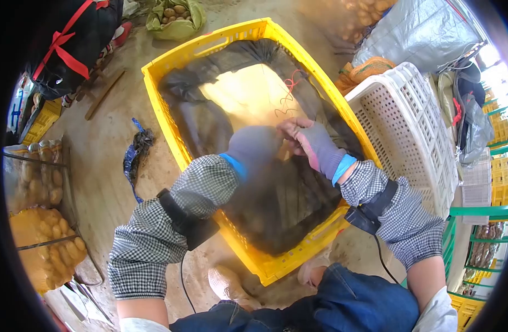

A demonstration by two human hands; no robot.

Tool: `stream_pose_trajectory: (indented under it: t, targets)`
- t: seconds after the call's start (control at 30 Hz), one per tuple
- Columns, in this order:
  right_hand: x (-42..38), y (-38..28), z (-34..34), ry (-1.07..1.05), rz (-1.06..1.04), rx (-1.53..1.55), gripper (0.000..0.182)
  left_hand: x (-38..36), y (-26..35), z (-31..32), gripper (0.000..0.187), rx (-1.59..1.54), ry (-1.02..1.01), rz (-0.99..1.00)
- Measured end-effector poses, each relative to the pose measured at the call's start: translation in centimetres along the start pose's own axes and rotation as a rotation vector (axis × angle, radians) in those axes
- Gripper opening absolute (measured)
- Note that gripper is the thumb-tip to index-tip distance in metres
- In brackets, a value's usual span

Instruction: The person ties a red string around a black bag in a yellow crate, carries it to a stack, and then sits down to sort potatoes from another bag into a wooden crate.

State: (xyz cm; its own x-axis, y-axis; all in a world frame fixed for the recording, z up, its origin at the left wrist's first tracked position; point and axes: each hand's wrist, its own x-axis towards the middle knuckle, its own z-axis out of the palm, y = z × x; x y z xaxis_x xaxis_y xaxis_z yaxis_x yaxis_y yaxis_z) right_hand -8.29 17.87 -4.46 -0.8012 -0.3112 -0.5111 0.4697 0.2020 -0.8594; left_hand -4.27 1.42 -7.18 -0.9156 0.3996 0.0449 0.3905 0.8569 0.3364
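A yellow plastic crate [171, 119] lined with dark sheeting [281, 221] stands on the floor in front of me. Inside lies a pale yellow flat piece [248, 91], brightly lit, with thin red string [289, 88] across its right side. My left hand [256, 145], in a grey-purple glove, is smeared by motion over the lining, its fingers hidden. Close beside it, my right hand [312, 138], gloved with pinkish fingers, has its fingers curled together near the string's lower end; what they hold I cannot tell.
A white perforated crate [409, 127] stands on the right. Net bags of potatoes [49, 243] sit at the left, and an open green sack [176, 19] holds potatoes at the back. Blue-black plastic [136, 152] lies on the floor. Another person [76, 44] is at upper left.
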Motion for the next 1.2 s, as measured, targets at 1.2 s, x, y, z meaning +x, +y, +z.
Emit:
stream_pose_trajectory:
  t: [1.2]
  targets:
    - [-0.6,-2.3,-1.6,-0.347,-0.008,-0.07,0.036,-2.8,-2.6,-8.1,0.015,0.29,0.305,0.006]
